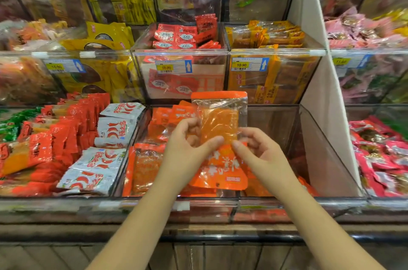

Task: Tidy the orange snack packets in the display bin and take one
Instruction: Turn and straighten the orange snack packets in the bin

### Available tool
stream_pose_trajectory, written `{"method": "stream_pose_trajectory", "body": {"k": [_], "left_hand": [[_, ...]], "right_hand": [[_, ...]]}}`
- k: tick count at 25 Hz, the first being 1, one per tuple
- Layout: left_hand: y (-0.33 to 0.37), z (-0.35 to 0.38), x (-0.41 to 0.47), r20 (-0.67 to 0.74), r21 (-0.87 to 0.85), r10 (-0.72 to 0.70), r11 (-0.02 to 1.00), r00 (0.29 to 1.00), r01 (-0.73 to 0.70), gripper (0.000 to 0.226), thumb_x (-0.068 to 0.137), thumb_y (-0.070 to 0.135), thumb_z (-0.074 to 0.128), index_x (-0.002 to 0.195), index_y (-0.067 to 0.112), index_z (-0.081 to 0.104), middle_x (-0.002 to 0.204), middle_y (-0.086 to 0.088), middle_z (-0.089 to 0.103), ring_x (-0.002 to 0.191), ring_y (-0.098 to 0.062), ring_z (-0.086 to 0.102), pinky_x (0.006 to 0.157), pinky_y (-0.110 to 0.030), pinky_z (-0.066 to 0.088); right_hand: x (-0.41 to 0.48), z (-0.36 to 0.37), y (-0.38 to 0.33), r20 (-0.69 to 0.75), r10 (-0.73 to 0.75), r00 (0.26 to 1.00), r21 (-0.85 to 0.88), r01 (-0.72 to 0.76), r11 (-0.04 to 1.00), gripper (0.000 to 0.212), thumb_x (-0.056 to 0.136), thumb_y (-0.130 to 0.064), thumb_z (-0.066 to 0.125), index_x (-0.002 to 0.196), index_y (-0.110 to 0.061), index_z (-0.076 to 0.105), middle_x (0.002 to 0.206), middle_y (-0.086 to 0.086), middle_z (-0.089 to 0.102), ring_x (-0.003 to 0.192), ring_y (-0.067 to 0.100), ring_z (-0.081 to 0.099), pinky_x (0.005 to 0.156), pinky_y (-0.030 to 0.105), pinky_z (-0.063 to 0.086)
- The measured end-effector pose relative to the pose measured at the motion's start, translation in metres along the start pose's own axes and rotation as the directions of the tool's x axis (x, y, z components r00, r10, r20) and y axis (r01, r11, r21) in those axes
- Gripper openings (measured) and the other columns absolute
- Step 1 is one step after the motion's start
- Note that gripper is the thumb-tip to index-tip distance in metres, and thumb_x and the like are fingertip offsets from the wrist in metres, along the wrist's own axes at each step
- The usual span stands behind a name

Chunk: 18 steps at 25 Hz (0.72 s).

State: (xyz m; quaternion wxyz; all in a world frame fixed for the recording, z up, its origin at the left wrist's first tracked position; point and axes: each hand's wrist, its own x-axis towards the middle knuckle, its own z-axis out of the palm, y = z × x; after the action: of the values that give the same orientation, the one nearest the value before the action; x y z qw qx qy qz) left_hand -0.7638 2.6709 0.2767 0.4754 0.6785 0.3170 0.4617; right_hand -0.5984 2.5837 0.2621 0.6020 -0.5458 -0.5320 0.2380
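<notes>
An orange snack packet (219, 117) with a clear window stands upright above the bottom middle display bin (320, 152). My left hand (187, 144) grips its lower left edge, thumb in front. My right hand (258, 148) pinches its lower right corner. Beneath the hands lies another orange packet (223, 170) with white lettering, face up. More orange packets (145, 168) fill the bin's left half and back, some flat, some leaning. The bin's right part holds few packets.
White chilli packets (112, 133) and red packets (66, 128) fill the bins to the left. Pink and red packets (379, 155) lie in the bin to the right. Clear-fronted bins with price tags (173, 66) rise behind. A wooden counter edge (198, 232) runs below.
</notes>
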Motion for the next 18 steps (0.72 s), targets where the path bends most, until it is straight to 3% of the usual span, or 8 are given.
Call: {"method": "stream_pose_trajectory", "body": {"k": [4, 9, 14, 18], "left_hand": [[-0.010, 0.004, -0.011, 0.012, -0.018, 0.028, 0.999, 1.000, -0.028, 0.019, 0.093, 0.035, 0.067, 0.111, 0.033, 0.060, 0.099, 0.019, 0.070, 0.093, 0.003, 0.069, 0.075, -0.014, 0.054], [-0.021, -0.002, -0.014, -0.011, -0.057, 0.045, 0.997, 0.999, -0.046, 0.032, 0.083, 0.044, 0.071, 0.110, 0.030, 0.064, 0.103, 0.004, 0.074, 0.101, -0.015, 0.072, 0.089, -0.042, 0.059], [-0.020, -0.003, -0.015, -0.030, -0.049, 0.036, 0.998, 0.999, -0.037, 0.030, 0.081, 0.041, 0.071, 0.105, 0.026, 0.065, 0.095, 0.009, 0.074, 0.095, -0.009, 0.072, 0.084, -0.030, 0.057], [-0.018, -0.002, -0.016, -0.022, -0.050, 0.011, 0.999, 1.000, -0.012, 0.030, 0.081, 0.041, 0.072, 0.104, 0.024, 0.066, 0.094, 0.007, 0.075, 0.094, -0.010, 0.072, 0.085, -0.033, 0.059]], "right_hand": [[-0.005, -0.009, 0.001, -0.031, 0.018, 0.999, 0.081, -0.015, 0.997, 0.029, 0.090, -0.032, 0.065, 0.118, -0.028, 0.064, 0.102, -0.009, 0.076, 0.098, 0.011, 0.074, 0.077, 0.027, 0.060], [-0.010, -0.008, 0.008, 0.009, 0.012, 1.000, 0.103, -0.012, 0.995, 0.030, 0.093, -0.031, 0.064, 0.122, -0.029, 0.063, 0.104, -0.004, 0.076, 0.099, 0.014, 0.074, 0.078, 0.030, 0.062], [-0.011, -0.008, 0.007, -0.006, 0.048, 0.999, 0.121, -0.047, 0.992, 0.022, 0.093, -0.032, 0.063, 0.113, -0.026, 0.068, 0.097, -0.004, 0.077, 0.093, 0.012, 0.075, 0.074, 0.026, 0.060], [-0.012, -0.009, 0.005, 0.011, 0.097, 0.995, 0.125, -0.098, 0.987, 0.024, 0.092, -0.038, 0.062, 0.108, -0.023, 0.071, 0.094, 0.000, 0.078, 0.090, 0.014, 0.075, 0.076, 0.030, 0.061]]}}
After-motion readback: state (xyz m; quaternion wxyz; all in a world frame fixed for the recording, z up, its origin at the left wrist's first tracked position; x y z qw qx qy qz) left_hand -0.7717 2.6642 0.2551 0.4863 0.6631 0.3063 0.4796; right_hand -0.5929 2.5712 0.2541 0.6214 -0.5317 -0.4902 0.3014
